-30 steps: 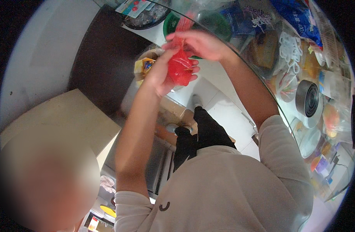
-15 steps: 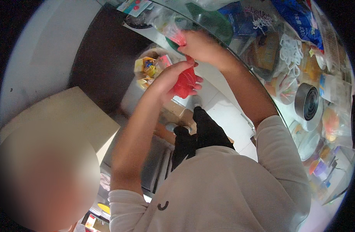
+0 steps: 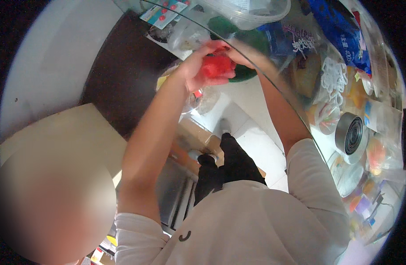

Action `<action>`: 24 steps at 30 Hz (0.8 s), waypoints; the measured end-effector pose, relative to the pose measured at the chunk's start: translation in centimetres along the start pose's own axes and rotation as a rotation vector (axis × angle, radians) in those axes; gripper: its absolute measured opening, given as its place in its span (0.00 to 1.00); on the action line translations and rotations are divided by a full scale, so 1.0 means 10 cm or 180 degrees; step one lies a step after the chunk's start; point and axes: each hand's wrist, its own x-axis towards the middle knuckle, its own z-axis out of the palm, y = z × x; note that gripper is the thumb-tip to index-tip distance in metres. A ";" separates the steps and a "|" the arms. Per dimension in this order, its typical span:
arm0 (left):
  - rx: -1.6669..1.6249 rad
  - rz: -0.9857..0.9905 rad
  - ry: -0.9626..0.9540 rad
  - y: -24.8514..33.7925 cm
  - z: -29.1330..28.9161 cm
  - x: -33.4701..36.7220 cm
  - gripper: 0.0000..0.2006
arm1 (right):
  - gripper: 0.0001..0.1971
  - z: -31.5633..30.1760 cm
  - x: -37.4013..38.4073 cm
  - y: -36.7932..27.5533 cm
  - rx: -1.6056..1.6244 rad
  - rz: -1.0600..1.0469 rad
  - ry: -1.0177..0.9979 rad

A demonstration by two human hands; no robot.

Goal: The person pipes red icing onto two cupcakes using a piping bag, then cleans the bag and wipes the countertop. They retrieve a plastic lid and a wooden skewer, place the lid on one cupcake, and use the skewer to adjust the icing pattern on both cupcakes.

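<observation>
A crumpled red bundle of thin, soft material, bag-like in look, lies between my hands at the upper middle of the head view. My left hand cups it from the left, with fingers curled around its lower side. From the right, my right hand reaches its top edge, fingers bent in against it. Part of that hand shows through a glass pane and is blurred. What the bundle contains, if anything, cannot be made out.
Beyond the hands are a green round thing, a clear plastic tub and a card with red dots. To the right, the glass case holds a coiled black roll, white chain-like pieces and a blue package. Another person is at lower left.
Both hands have moved farther from me with the red bundle. It hung longer, stretched between them; now it is gathered compactly. My right hand has come closer to the left.
</observation>
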 end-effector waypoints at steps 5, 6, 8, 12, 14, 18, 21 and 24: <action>-0.0197 -0.0117 -0.0028 0.15 -0.12 0.37 0.25 | 0.22 -0.14 0.25 0.29 0.0769 0.0154 0.0116; -0.0152 -0.0153 0.0057 0.15 -0.13 0.44 0.27 | 0.22 -0.18 0.27 0.39 0.0746 0.0120 0.0130; -0.0219 -0.0111 0.0194 0.11 -0.14 0.58 0.29 | 0.22 -0.23 0.25 0.48 0.0697 0.0069 0.0157; -0.0220 -0.0124 0.0426 0.06 -0.16 0.70 0.28 | 0.20 -0.32 0.12 0.48 0.0150 -0.0451 -0.0282; -0.0266 -0.0191 0.0527 0.04 -0.19 0.73 0.28 | 0.20 -0.33 0.11 0.58 0.0076 -0.0655 -0.0363; 0.0042 -0.0278 0.0552 0.04 -0.17 0.71 0.26 | 0.19 -0.28 0.20 0.67 -0.0356 -0.0509 -0.0116; 0.0459 -0.0392 0.0530 0.04 -0.26 0.70 0.26 | 0.18 -0.34 0.37 0.92 -0.0563 -0.0609 0.0297; 0.0634 -0.0382 0.0669 -0.04 -0.38 0.67 0.25 | 0.19 -0.32 0.44 0.97 -0.0676 -0.0507 0.0589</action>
